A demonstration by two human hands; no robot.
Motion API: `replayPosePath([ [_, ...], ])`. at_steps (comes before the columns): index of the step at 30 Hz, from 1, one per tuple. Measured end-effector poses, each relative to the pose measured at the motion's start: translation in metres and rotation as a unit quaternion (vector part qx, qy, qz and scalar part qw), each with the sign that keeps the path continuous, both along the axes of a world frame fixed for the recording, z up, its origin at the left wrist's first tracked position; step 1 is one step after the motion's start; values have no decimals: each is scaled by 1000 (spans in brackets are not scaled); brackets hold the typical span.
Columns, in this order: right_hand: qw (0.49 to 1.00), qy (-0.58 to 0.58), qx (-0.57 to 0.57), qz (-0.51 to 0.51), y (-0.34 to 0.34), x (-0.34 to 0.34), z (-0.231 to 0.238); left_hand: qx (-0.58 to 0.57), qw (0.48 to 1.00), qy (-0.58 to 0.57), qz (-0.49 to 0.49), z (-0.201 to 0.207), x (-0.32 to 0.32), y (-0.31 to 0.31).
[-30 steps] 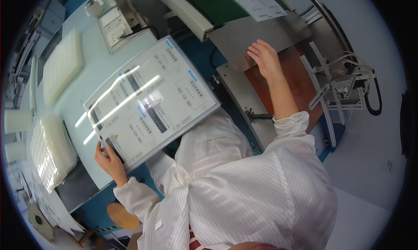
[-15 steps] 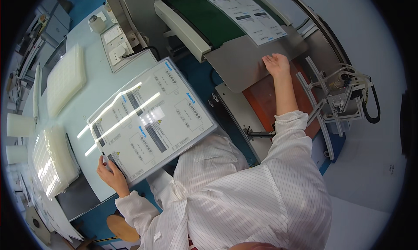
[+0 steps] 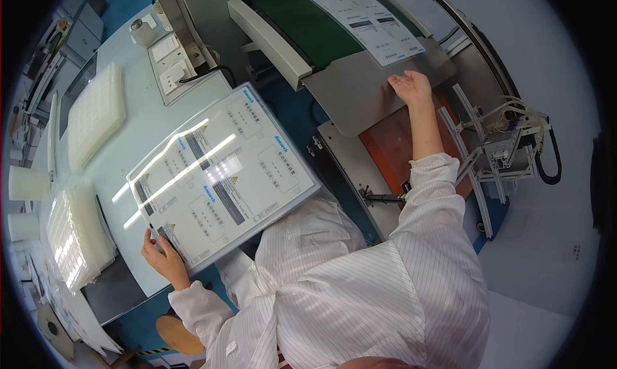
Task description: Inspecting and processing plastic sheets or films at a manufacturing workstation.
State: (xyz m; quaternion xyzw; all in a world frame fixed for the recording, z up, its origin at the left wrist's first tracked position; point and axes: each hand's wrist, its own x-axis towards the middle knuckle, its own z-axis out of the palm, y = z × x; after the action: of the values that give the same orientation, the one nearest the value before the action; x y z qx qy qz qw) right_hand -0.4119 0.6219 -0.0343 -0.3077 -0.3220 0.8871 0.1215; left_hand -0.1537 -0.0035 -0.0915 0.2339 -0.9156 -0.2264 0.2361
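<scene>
1. Left hand at the near-left corner of a large laminated sheet, fingers curled over the edge of it, thumb below; closed on that corner.
2. Laminated sheet lying flat on the pale tabletop, turned at an angle, with four printed label panels under a glossy cover and bright streaks of lamp reflection across the left half. Near-right corner reaching past the tabletop edge, over the white striped coat.
3. Right hand stretched far forward, palm down, fingers spread and flat on a grey metal plate; open, holding nothing.
4. Just beyond the fingertips of the right hand, a second printed sheet, lying partly on the green belt and with its near edge over the grey metal plate. Touching the fingers or not: cannot tell.
5. Two hands well apart, one at the near left, the other at the far right.
6. Below the right forearm, an orange-brown panel inside a metal frame, and to the right of it a small mechanism with tubes and a black cable.
7. On the left part of the tabletop, a white tray with many small cells, well apart from the left hand; nearer, a stack of clear trays just beside the left hand.
8. At the far edge of the tabletop, a white socket strip with a black cord.
</scene>
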Motion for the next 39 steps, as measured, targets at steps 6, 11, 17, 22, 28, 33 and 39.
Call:
replayPosePath([
  [6,998,-33,3,50,13,-38,-3,31,999,-27,13,6,-2,4],
  [11,995,-58,58,50,17,-53,2,-15,1000,2,-6,2,0,1],
  [17,899,-162,400,70,-9,-49,-7,-34,999,0,-1,2,0,0],
  [22,462,-163,869,66,-13,-72,-28,-42,999,-7,-2,2,-2,2],
  [28,353,-241,880,209,-30,-111,-10,-30,999,-8,5,6,-6,7],
  [33,323,-271,847,324,-40,-124,15,-43,999,-16,10,7,-2,7],
  [39,330,-298,811,381,-22,-110,-13,-13,999,-27,28,11,-3,10],
])
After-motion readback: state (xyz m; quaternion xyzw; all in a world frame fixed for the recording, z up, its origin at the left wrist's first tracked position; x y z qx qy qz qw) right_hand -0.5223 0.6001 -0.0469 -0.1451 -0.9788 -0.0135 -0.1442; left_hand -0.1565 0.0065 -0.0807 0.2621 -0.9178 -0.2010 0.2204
